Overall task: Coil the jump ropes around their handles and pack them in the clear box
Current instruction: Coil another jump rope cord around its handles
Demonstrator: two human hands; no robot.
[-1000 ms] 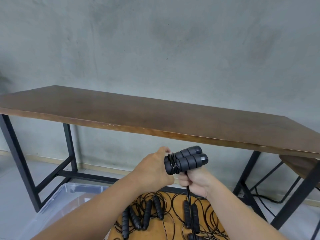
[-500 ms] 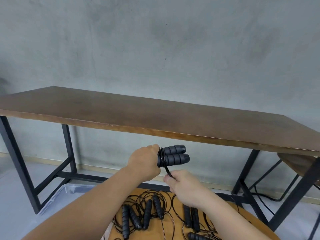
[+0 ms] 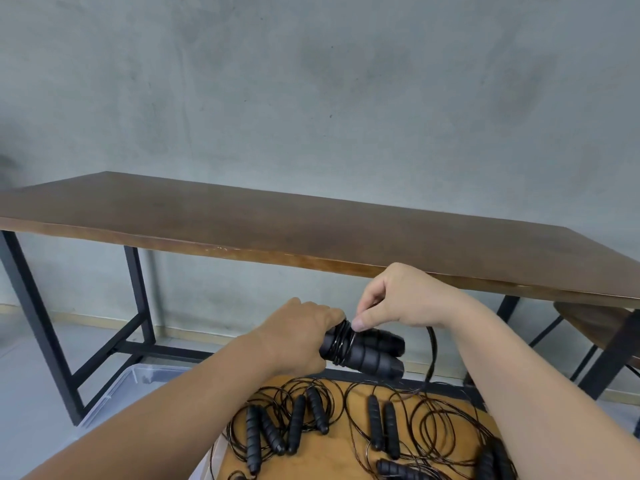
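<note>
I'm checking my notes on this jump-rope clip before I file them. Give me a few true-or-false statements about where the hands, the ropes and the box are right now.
1. The left hand grips a pair of black handles held side by side. True.
2. The right hand rests idle on the long brown table. False: it pinches the cord at the coil on the handles.
3. Loose jump ropes lie on a round wooden surface below the hands. True.
4. The held handles are already inside the clear box. False: they are held in the air, and the box sits lower left.
</note>
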